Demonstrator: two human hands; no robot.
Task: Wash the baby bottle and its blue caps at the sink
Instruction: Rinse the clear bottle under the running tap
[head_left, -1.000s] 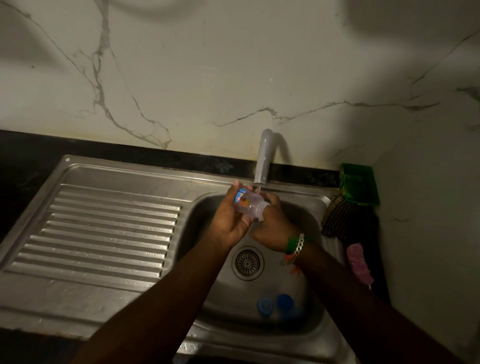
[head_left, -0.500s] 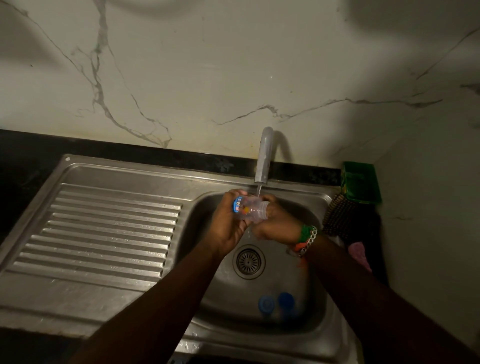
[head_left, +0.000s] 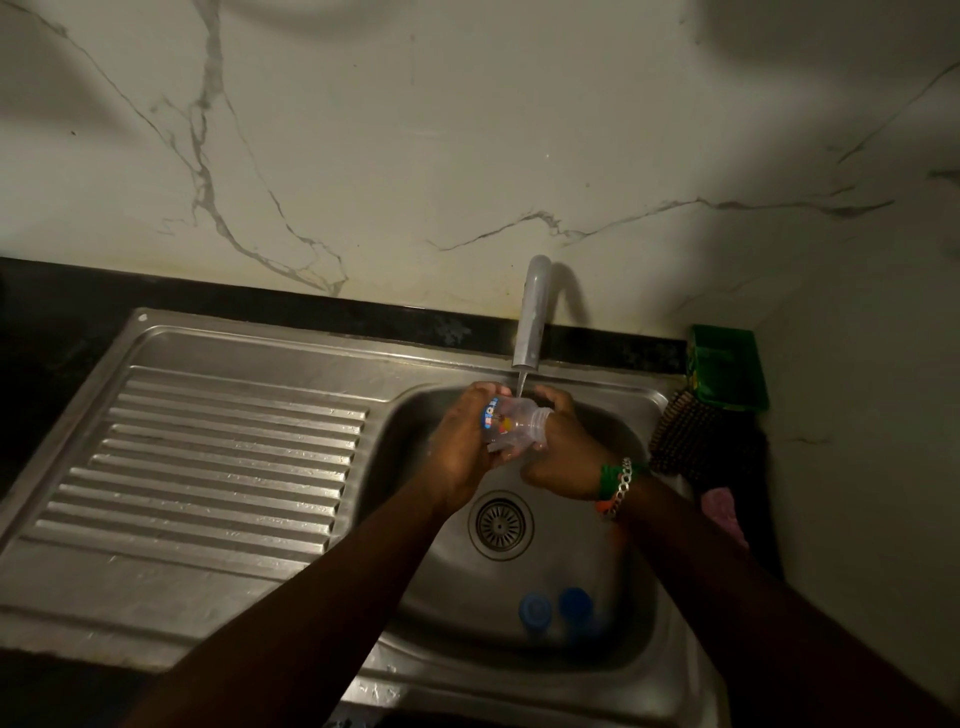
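Here, a stainless sink (head_left: 249, 519) set in a dark counter below veined marble wall.
Ribbed drainboard at 9 o'clock; left hand (head_left: 460, 447) and right hand (head_left: 563, 452), fingers curled, clasp the clear baby bottle (head_left: 511, 423) on its side under the tap (head_left: 530, 312) at centre; two blue caps (head_left: 556, 608) in the basin at 6 o'clock; dim brush and green box at 3 o'clock.

The sink (head_left: 249, 467) is brushed, ribbed steel. The bottle (head_left: 511, 428) is clear plastic. The wall (head_left: 467, 130) is glossy veined marble.
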